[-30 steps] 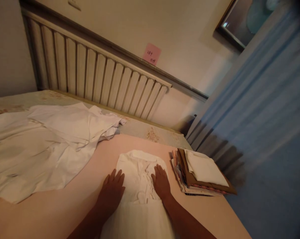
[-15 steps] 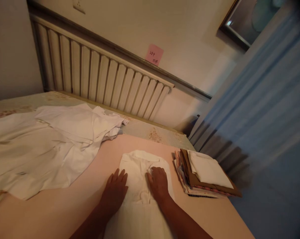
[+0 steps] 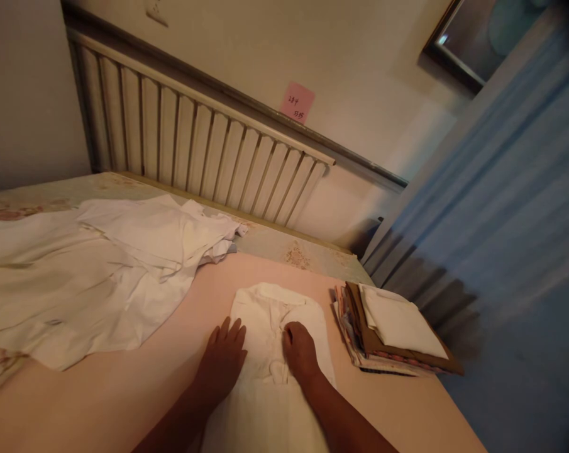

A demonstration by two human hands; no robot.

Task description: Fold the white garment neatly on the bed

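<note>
A white shirt lies folded into a narrow panel on the pink surface, its collar end pointing away from me. My left hand is spread flat at the shirt's left edge, fingers apart. On the right half of the shirt, beside its front placket, my right hand is curled, thumb and fingers drawn together on the fabric. What little cloth it pinches is mostly covered by the fingers. The lower part of the shirt runs toward me between my forearms.
Several unfolded white garments are heaped to the left. A stack of folded cloths, brown and white on top, sits at the right edge of the pink sheet. Behind are a radiator and a blue curtain.
My right hand's fingers have curled in tighter, and the hand has shifted slightly down from the collar. My left hand stays at the shirt's left edge. The view has shifted slightly.
</note>
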